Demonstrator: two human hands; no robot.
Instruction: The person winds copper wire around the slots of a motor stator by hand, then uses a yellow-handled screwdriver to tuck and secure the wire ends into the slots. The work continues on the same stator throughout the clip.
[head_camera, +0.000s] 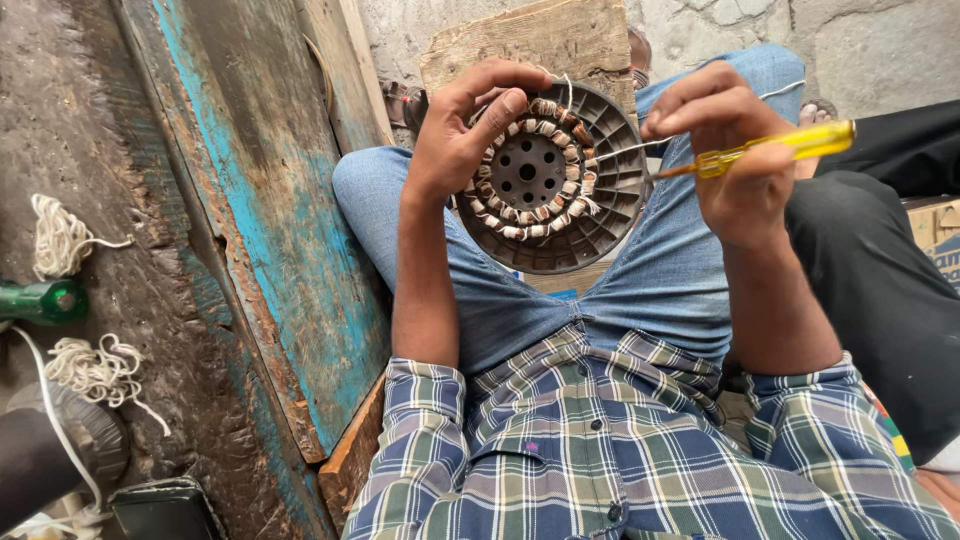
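Observation:
A round dark fan-motor housing (600, 215) with a ring of copper coils bound in white thread (545, 212) rests on my lap between my knees. My left hand (465, 130) grips its left rim, thumb across the top of the coils. My right hand (735, 150) holds a screwdriver with a yellow see-through handle (800, 145), its tip pointing left at the housing's right side. A white thread (630, 148) runs from the coils toward my right hand.
A worn wooden bench with peeling blue paint (270, 230) stands at my left. On its dark top lie bundles of white string (60, 240), a green bottle (40, 300) and a dark round part (85, 440). Another person's dark trouser leg (880, 290) is at the right.

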